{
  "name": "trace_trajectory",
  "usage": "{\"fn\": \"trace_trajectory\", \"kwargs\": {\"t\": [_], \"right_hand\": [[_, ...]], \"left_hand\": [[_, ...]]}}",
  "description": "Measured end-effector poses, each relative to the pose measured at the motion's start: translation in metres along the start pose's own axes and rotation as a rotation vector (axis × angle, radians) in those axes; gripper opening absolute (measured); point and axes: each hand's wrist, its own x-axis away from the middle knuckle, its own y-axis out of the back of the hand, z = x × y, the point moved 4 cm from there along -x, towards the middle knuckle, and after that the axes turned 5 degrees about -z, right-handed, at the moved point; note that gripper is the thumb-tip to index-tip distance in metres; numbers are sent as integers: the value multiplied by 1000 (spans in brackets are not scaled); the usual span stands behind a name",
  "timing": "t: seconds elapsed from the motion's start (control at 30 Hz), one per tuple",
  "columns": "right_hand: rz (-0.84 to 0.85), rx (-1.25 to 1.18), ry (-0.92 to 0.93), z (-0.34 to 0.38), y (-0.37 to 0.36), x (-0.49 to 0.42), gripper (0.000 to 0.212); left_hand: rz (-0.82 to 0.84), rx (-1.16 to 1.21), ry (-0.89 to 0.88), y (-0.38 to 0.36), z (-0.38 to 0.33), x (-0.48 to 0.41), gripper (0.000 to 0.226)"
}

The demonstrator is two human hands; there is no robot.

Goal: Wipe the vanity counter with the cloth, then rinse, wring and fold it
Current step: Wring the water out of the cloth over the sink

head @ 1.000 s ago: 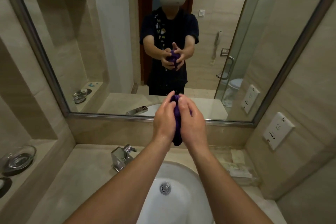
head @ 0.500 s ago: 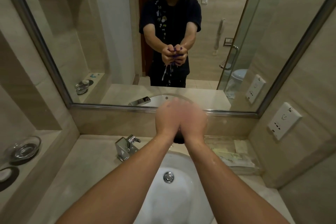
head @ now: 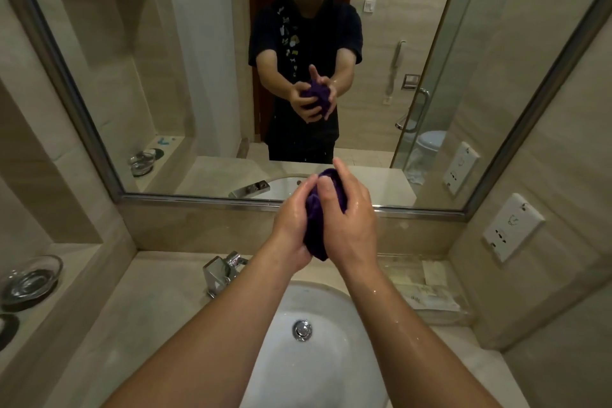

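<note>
The soft, bunched purple cloth (head: 317, 225) was squeezed between the left hand (head: 293, 228) and right hand (head: 352, 225), above the white basin's (head: 331, 371) 12 o'clock edge. Both hands were clenched around it (skin wet). It seemed limp, heavy with water and slippery, so I judge a grip at both ends best for twisting.

purple cloth (head: 317, 225), bunched, wet, pressed between both hands, above sink (head: 318, 371)

I count my two hands (head: 326, 225), one purple cloth (head: 316, 228), one basin (head: 314, 341), one tap (head: 222, 270), two wall sockets (head: 511, 225), one glass dish (head: 29, 278).
</note>
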Motion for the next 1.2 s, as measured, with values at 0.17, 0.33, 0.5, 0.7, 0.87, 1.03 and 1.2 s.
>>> {"fn": "trace_trajectory", "kwargs": {"t": [0.17, 0.33, 0.5, 0.7, 0.87, 1.03, 1.2], "right_hand": [[-262, -109, -85, 7, -5, 1, 29], [-319, -185, -187, 2, -13, -8, 32], [-188, -117, -261, -11, -19, -12, 31], [-36, -133, -203, -10, -3, -19, 22], [55, -96, -25, 10, 14, -29, 30], [139, -200, 121, 68, 37, -58, 30], [149, -391, 118, 131, 47, -88, 31]], "left_hand": [[-158, -255, -262, -14, -14, 5, 23], [-301, -209, -279, -11, -18, 0, 26], [-290, -299, -192, -3, -13, -6, 20], [-199, -443, -322, 6, -34, -14, 18], [-187, -493, -431, 3, -49, -6, 20], [-228, -546, -452, 2, -59, -6, 17], [273, -403, -375, -27, -58, 7, 48]]}}
